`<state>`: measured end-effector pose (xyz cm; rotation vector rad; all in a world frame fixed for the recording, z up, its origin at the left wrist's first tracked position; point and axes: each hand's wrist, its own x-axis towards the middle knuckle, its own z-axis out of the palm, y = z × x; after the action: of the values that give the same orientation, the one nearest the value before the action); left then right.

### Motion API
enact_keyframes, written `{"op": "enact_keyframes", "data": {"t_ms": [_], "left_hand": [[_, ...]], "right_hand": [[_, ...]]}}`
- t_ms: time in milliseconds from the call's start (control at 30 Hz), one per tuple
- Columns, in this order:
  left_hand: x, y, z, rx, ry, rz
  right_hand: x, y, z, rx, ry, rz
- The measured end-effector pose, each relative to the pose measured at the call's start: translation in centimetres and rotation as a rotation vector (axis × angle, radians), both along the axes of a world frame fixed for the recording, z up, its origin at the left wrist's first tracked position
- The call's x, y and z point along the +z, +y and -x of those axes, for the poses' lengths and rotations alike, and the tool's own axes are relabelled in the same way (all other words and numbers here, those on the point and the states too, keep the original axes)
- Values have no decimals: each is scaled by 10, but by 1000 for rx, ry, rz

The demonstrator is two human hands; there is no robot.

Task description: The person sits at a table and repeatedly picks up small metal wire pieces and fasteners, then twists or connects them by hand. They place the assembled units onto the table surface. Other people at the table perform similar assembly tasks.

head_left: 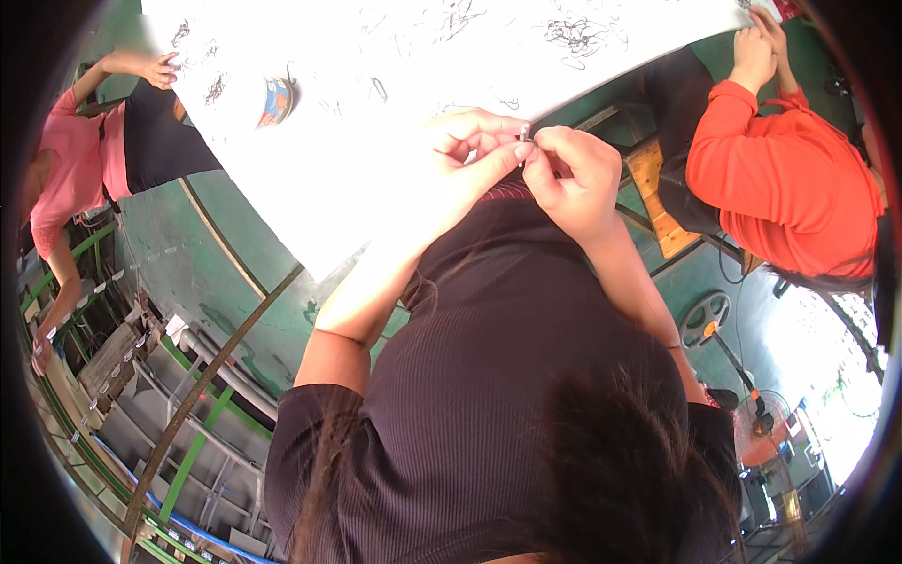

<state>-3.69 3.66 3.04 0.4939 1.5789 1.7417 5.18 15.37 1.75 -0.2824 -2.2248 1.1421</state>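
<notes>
Over the near edge of the white table [310,160], the left hand [451,164] and right hand [573,179] meet, fingers of both pinched shut on a small, thin metal piece [523,137] held between the fingertips, just above a ribbed dark shirt [489,376]. Loose tangles of thin dark wire bits [573,36] lie scattered across the smooth tabletop, and a small round bowl [274,101] with a colourful wall sits well apart to the left.
</notes>
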Motion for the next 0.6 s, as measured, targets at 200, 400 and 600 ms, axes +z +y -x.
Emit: {"op": "enact_keyframes", "data": {"t_ms": [200,400,600], "left_hand": [[12,1,3,-21,420,25],[6,-6,-5,28,434,-182],[2,-7,-8,101,639,-219]], "right_hand": [[5,0,2,106,30,21],[-19,3,-7,138,233,757],[-80,26,71,87,-194,392]]}}
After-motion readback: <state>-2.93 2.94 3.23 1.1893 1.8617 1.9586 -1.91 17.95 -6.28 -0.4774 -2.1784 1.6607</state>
